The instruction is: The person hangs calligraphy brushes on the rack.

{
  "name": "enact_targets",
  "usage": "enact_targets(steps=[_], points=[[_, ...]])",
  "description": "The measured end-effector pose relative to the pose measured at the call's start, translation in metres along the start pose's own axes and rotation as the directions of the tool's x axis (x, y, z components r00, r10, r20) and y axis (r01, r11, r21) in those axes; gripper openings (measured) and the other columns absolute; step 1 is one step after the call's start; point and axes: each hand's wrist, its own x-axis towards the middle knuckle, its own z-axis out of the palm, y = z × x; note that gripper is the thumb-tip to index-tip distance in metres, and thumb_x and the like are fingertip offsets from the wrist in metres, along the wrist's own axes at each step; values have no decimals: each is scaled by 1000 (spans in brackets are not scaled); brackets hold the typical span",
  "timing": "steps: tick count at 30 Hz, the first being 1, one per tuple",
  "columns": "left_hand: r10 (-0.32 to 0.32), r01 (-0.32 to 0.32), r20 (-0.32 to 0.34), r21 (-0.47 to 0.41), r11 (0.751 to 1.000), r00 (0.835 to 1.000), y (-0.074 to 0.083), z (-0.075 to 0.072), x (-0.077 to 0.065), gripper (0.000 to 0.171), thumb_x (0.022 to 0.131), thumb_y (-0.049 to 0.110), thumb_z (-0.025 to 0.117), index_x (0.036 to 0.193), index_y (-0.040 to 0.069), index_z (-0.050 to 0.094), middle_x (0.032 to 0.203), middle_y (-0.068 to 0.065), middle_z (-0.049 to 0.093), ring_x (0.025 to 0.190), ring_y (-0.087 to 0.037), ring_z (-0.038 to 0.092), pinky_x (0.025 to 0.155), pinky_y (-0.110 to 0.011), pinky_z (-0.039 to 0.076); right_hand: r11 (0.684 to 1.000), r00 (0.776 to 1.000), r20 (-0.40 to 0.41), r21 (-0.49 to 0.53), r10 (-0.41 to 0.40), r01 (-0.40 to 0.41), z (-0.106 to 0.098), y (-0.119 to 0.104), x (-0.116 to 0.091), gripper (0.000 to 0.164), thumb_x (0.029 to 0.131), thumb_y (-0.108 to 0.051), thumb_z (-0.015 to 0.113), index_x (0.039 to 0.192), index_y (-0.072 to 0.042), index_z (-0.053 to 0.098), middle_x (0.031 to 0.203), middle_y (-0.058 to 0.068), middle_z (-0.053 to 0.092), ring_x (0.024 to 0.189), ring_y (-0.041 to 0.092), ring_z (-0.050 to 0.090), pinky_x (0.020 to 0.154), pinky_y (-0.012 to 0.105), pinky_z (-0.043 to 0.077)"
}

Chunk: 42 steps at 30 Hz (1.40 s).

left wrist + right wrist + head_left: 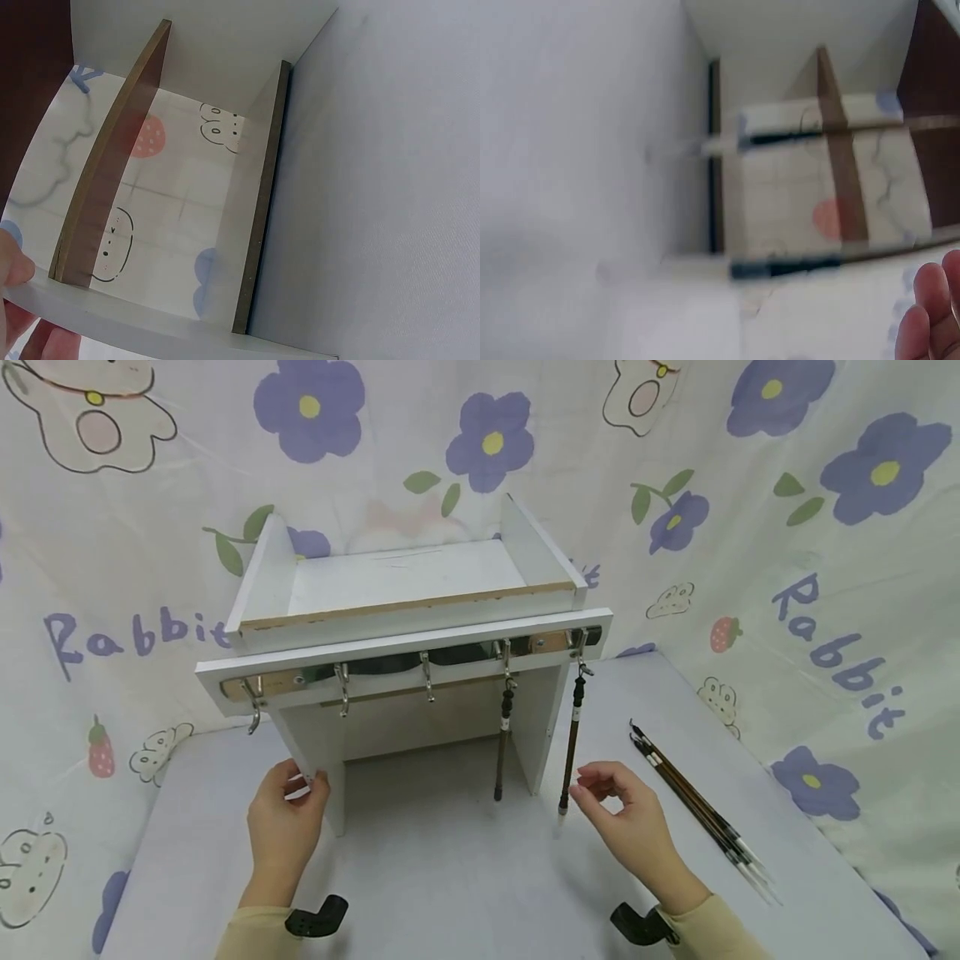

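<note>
Two brushes (502, 747) hang from hooks (427, 675)

Both dangle at the rail's (465, 654) right end. My right hand (626, 814), loosely curved and empty, is just beside the outer brush (572, 731) (blurred in that wrist's view). My left hand (285, 822) pinches the side panel (318, 743) of the white shelf (412, 621). Further right, loose brushes (694, 806) lie on the table (450, 877).

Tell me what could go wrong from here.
The bare right hand, close to the outer hanging brown-handled brush, might knock it off its silver metal hook. The bare left hand pinches the left side panel of the white wooden stand; a tug could shift the stand and set the inner hanging brown-handled brush swinging too.
</note>
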Motion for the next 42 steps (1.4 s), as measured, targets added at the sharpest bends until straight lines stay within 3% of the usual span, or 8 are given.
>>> enact_targets(steps=[8,16,26,37,42], points=[[7,-7,1,-19,1000,1000,1,-1,0,22,83,23,60,102,12,59,96,1,59,81,-15,60,62,-10,49,976,985,-95,-151,144,-157,-25,76,-6,28,78,-34,67,102,-24,56,89,-9,59,76,7,55,60,19,47],[15,-15,18,-32,999,1000,-1,-1,0,22,83,23,60,103,13,59,99,3,59,85,-15,59,65,-12,50,906,941,-105,-254,322,-338,-49,120,-17,40,76,-46,64,105,-21,55,90,-6,57,80,10,54,63,14,46],[16,-15,20,-29,999,1000,-2,0,0,22,83,22,60,103,13,59,100,2,59,85,-15,60,65,-14,51,833,919,-120,-390,376,-392,-80,142,-23,54,76,-51,62,109,-9,54,92,3,58,80,16,53,60,19,46],[21,-20,9,-19,1000,1000,-4,1,0,23,83,23,60,103,12,59,97,1,59,83,-13,59,64,-12,50,755,873,-84,-468,480,-460,-94,158,-34,66,75,-59,57,114,-7,51,101,10,57,88,24,54,62,33,47],[15,-15,20,-33,999,1000,-3,0,0,23,83,22,60,104,12,58,99,2,59,85,-15,59,65,-11,50,729,851,-112,-466,513,-501,-103,163,-35,67,77,-58,55,117,-4,50,104,15,56,92,30,52,67,41,46]])
